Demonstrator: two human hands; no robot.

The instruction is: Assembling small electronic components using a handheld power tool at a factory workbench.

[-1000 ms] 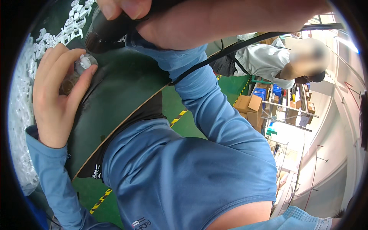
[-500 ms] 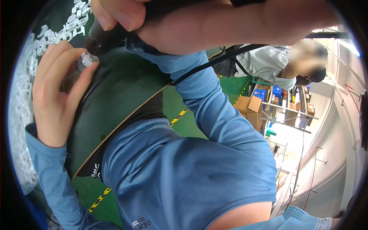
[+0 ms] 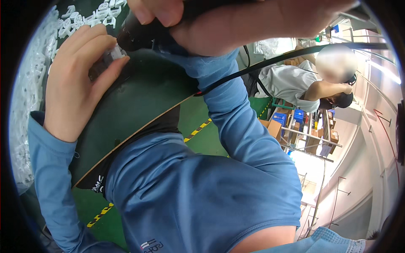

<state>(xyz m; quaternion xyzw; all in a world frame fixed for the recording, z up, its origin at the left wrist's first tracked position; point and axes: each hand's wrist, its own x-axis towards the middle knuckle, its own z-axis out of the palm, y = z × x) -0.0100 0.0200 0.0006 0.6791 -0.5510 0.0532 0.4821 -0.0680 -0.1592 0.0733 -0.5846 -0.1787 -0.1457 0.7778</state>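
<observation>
Between the thumb and fingers of my left hand [image 3: 69,90] is a small white plastic part [image 3: 117,53], held above the dark green work surface [image 3: 143,90]. My right hand [image 3: 240,27] comes in across the top of the view, wrapped round a black corded tool that looks like an electric screwdriver [image 3: 137,34]. Its dark front end points down and left and sits right beside the white part. Whether the tip touches the part I cannot tell, since my left fingers cover that spot.
Several loose white plastic parts [image 3: 90,17] lie at the far left. Clear plastic bags [image 3: 25,122] line the left edge. A black cable [image 3: 270,65] crosses over my right forearm. Beyond, to the right, are another person [image 3: 284,82] and shelving with boxes [image 3: 312,141].
Tool and white part have come closer together, hiding more of the part. Both hands appear slightly higher and my left hand further right. The other person's arm is now raised toward the head.
</observation>
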